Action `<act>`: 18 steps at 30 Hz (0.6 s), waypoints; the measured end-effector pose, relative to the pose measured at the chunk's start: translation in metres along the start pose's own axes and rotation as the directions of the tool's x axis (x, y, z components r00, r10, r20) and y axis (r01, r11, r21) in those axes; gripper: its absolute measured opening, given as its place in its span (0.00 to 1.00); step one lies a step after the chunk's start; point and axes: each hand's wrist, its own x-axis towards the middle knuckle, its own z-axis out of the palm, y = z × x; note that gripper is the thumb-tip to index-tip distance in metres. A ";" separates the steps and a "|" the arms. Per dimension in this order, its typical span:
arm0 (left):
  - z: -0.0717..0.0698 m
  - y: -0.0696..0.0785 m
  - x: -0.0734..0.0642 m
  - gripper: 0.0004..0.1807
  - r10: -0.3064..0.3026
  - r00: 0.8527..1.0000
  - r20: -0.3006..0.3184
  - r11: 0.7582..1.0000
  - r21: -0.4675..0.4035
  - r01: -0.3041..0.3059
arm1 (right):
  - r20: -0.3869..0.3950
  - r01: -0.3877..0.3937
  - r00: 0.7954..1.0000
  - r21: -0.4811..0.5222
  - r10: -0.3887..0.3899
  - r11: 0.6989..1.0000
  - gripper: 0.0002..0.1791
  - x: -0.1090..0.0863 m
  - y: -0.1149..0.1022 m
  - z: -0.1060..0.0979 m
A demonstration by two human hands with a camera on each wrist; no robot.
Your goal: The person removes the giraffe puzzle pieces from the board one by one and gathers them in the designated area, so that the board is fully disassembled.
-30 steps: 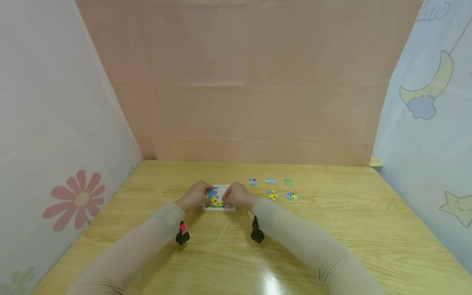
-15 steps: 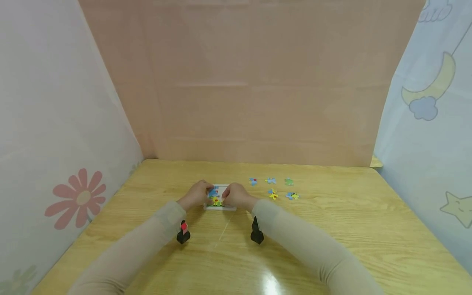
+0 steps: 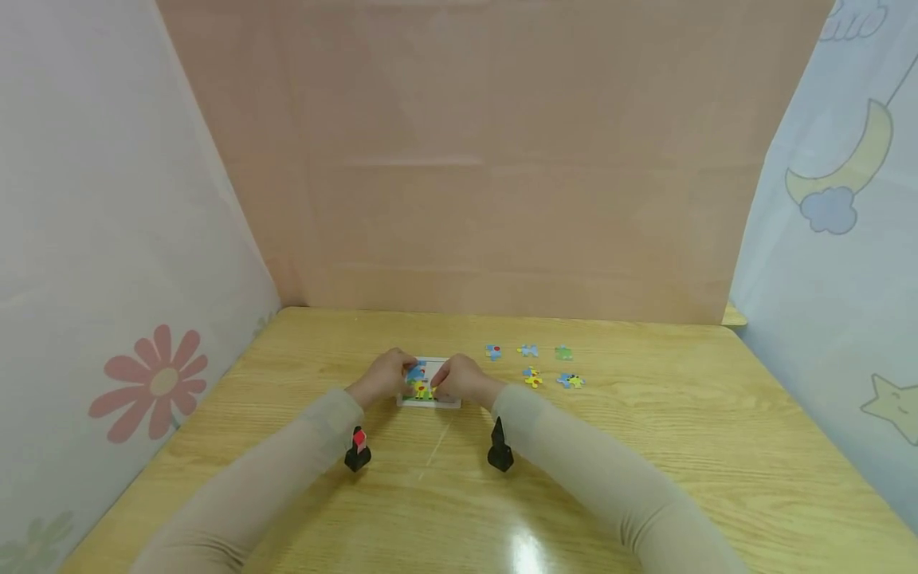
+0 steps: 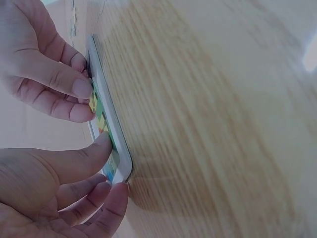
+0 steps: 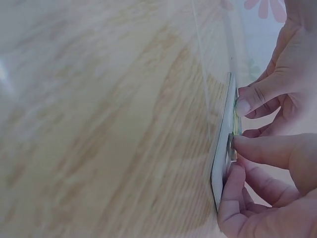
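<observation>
A white-rimmed jigsaw tray [image 3: 429, 404] lies flat on the table with blue, yellow and green pieces fitted along its left and front. My left hand [image 3: 380, 376] holds the tray's left end, its thumb [image 4: 101, 146] on the fitted pieces and fingers at the outer edge. Over the tray's right part, my right hand [image 3: 462, 379] pinches a jigsaw piece [image 5: 231, 148] between thumb and fingers, right at the inner rim. That piece shows nearly edge-on in the right wrist view, and the fingers hide most of its picture.
Several loose jigsaw pieces lie right of the tray: a blue one with a red spot [image 3: 493, 351], a light blue one [image 3: 529, 351], a green one [image 3: 563, 352], and yellow-and-blue ones [image 3: 532, 377] nearer. Printed cloth walls enclose the wooden table [image 3: 445, 510].
Both hands stay at the tray with only slight finger movement. The loose pieces have not moved on the table; the head view has shifted a little.
</observation>
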 end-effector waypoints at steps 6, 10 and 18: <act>-0.002 0.001 -0.002 0.31 -0.002 1.000 0.001 1.000 -0.012 0.002 | 0.016 -0.015 1.000 0.072 0.014 0.997 0.04 0.002 0.001 0.000; -0.002 0.000 -0.003 0.31 -0.006 1.000 0.000 1.000 -0.010 0.006 | 0.034 -0.023 0.999 0.138 0.019 0.990 0.04 0.002 0.004 0.000; -0.001 -0.002 -0.003 0.31 0.026 1.000 0.003 1.000 0.017 -0.026 | 0.013 -0.032 0.999 0.253 0.030 0.967 0.06 -0.002 0.009 0.002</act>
